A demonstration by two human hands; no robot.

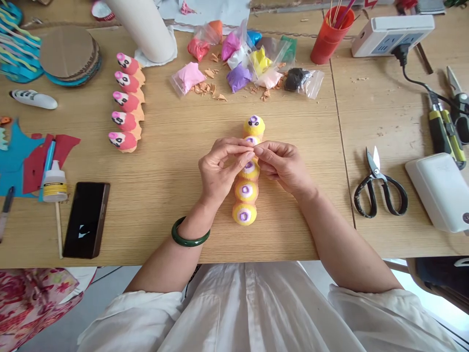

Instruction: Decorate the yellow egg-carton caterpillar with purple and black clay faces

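Note:
A row of yellow clay-covered cups [245, 191] with white and purple eye spots lies on the wooden table [164, 195] in front of me. My left hand [220, 168] and my right hand [282, 164] meet above the row's middle, fingertips pinched together on a tiny piece I cannot make out. A green bangle [189, 234] sits on my left wrist. A similar row of pink cups [126, 102] with black and white eyes lies to the left.
Bags of coloured clay [242, 61] lie behind the yellow row. Scissors [379, 186], pliers [445, 129], a power strip [392, 34] and a white box [441, 190] are at right. A phone [87, 219], glue bottle [54, 182] and felt scraps [32, 161] are at left.

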